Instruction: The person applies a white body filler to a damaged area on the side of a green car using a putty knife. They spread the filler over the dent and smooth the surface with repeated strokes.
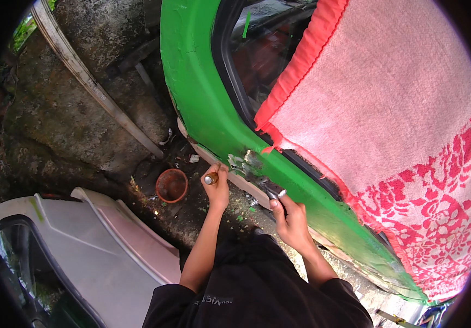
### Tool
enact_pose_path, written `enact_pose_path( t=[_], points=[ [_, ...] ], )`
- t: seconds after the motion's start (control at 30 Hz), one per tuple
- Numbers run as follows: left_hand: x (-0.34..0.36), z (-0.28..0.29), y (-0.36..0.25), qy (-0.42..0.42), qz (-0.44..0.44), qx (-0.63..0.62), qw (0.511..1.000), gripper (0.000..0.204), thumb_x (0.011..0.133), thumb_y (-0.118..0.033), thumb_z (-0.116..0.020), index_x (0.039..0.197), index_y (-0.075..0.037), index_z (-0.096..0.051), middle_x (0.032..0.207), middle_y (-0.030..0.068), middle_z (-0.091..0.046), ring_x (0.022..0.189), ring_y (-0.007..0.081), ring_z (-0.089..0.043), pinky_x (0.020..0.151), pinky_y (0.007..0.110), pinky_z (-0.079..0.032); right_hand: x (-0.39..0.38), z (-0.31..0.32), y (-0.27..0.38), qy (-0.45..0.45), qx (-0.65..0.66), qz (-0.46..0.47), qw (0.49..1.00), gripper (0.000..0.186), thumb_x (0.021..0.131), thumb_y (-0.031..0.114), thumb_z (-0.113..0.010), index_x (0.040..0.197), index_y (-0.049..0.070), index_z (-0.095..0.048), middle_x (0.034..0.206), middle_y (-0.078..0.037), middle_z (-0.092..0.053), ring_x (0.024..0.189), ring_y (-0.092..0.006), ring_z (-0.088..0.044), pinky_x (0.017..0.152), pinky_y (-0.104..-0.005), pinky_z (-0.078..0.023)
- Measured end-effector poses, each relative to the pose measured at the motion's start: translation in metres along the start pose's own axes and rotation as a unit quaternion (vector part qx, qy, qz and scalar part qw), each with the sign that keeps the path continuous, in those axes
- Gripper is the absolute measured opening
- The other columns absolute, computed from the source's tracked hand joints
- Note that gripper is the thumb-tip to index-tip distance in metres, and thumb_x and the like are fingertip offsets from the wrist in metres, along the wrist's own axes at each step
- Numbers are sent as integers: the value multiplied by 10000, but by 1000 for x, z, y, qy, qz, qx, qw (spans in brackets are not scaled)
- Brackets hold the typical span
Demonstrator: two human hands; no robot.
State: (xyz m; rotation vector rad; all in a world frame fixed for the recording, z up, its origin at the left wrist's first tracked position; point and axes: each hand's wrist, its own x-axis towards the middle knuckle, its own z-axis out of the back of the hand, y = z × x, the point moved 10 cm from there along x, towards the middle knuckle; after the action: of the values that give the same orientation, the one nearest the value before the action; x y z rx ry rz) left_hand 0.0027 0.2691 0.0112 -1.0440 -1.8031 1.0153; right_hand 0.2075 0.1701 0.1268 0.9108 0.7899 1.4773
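Observation:
My left hand (217, 191) is closed round a wooden-handled tool (211, 178) with a round metal cap at its end; its far end is hidden by the hand. Closed too, my right hand (292, 221) grips a hammer (273, 188), its dark metal head showing above the thumb and its handle mostly hidden. Both hands are beside the lower edge of a green vehicle body (202, 104). Between them lies a rough, chipped patch (249, 165) of grey and pale flaking material on the green panel.
A pink and red patterned towel (388, 93) covers much of the vehicle's window side. On the dirty ground stands a terracotta pot (171, 185). A long metal strip (93, 87) leans at upper left. Behind my left arm sits a whitish vehicle shell (93, 246).

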Motion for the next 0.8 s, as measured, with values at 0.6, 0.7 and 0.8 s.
enact_pose_path(
  t=[0.6, 0.7, 0.8],
  points=[
    [10, -15, -5, 16, 9, 58, 998, 339, 904, 22, -525, 677, -56, -285, 693, -35, -298, 668, 56, -295, 582, 240, -277, 20, -17, 46, 36, 8, 67, 997, 228, 970, 149, -555, 820, -21, -534, 613, -188, -480, 539, -340, -481, 530, -404, -384],
    [10, -33, -14, 59, -12, 111, 992, 334, 881, 45, -538, 677, -49, -290, 686, -29, -299, 671, 59, -311, 575, 238, -288, 21, -23, 56, 36, 1, 92, 995, 205, 966, 138, -556, 846, -25, -526, 625, -208, -494, 558, -381, -500, 538, -425, -390],
    [11, -38, -13, 72, -15, 132, 989, 285, 860, 61, -540, 694, -22, -324, 671, -32, -292, 658, 58, -315, 557, 233, -294, 37, -36, 30, 51, -91, 26, 994, 176, 968, 128, -548, 884, -26, -530, 632, -229, -501, 577, -413, -516, 543, -434, -400]
  ],
)
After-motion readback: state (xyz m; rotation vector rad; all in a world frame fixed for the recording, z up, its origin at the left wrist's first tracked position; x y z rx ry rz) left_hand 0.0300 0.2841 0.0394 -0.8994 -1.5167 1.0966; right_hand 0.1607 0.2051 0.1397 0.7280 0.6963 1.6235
